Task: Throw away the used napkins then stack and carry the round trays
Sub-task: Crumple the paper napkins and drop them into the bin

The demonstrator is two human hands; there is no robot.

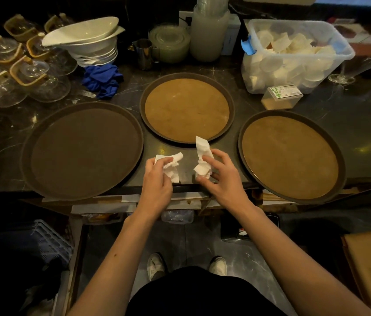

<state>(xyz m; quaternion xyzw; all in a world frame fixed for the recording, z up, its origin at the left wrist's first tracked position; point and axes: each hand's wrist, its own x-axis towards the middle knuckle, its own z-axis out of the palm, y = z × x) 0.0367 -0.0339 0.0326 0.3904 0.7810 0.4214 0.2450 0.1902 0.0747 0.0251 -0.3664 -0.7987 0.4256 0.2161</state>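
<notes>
Here, each hand's grip, left hand [157,179] and right hand [222,179], closes on a crumpled napkin [170,166], three empty trays [84,149] lying just beyond.

Both bare forearms are extended forward from the lower frame corners and converge toward the centre. The left hand [157,181] is held palm-down, its fingers curled closed in a grip on a crumpled napkin [170,166]. The right hand [222,176] is angled inward, its fingers [209,161] clamped around a second napkin [202,156].
</notes>
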